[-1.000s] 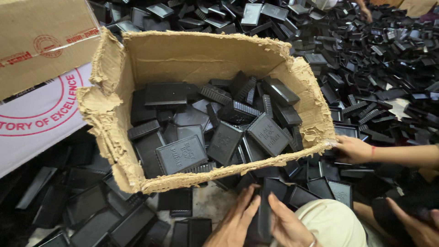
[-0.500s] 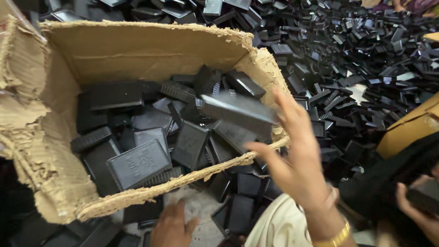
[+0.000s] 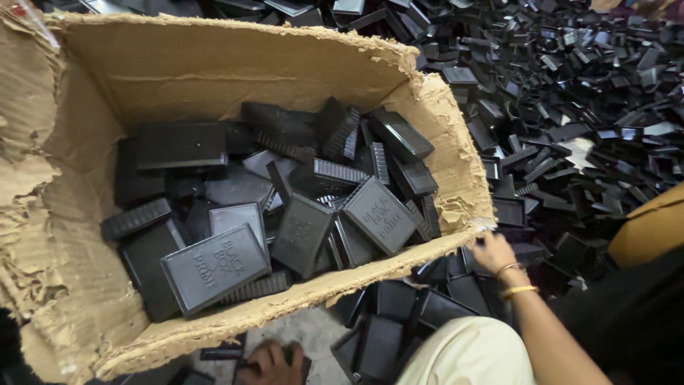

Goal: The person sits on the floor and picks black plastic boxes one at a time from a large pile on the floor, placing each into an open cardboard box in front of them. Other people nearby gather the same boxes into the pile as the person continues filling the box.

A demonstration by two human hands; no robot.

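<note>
A torn cardboard box full of black plastic lids lies tipped toward me, its ragged front wall standing between my two hands, and loose black trays cover the floor all around. My right hand rests with fingers loosely spread on trays just beside the box's torn corner, gripping nothing I can see. My left hand sits low on a flat black tray whose long side runs left to right; I cannot tell its grip.
</note>
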